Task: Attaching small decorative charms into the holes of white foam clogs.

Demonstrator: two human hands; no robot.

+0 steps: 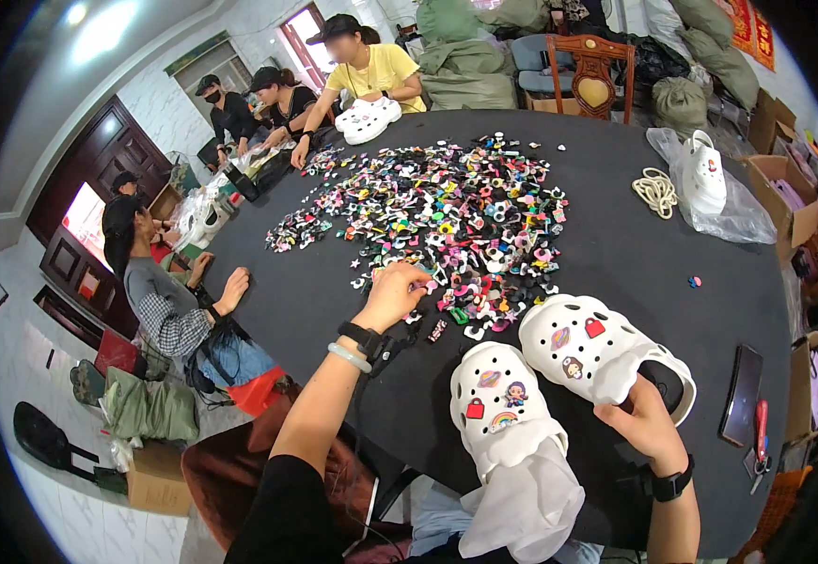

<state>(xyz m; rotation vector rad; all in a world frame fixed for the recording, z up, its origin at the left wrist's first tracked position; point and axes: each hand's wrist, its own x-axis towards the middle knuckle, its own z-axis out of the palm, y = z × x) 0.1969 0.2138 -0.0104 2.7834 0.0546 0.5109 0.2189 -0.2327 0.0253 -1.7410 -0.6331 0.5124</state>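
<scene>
Seated co-workers (pixel 169 301) occupied the left side and far end of a round black counter (pixel 616 235), one in a yellow shirt (pixel 376 70) with white clogs in front of her. At centre lay a broad heap of small coloured shoe charms (pixel 456 211), spread over the counter top. The person's left hand (pixel 395 296), wearing a dark watch and a pale bangle at the wrist, reached forward to the near edge of the heap; its fingers were curled down onto the charms, and whether one was pinched between them could not be told. Just to its right, near the counter's front edge, stood a pair of white clogs: the left clog (pixel 498 399) carried four charms on its upper, with white paper stuffing spilling from its heel; the right clog (pixel 602 348), touching it, carried three. The right hand (pixel 644 418) was closed around the heel of the right clog, steadying it. Further right lay a dark phone (pixel 741 395) and a red-handled tool (pixel 760 437). Toward the far right edge sat a coil of cream cord (pixel 655 191) and another white clog in a clear plastic bag (pixel 705 179)
</scene>
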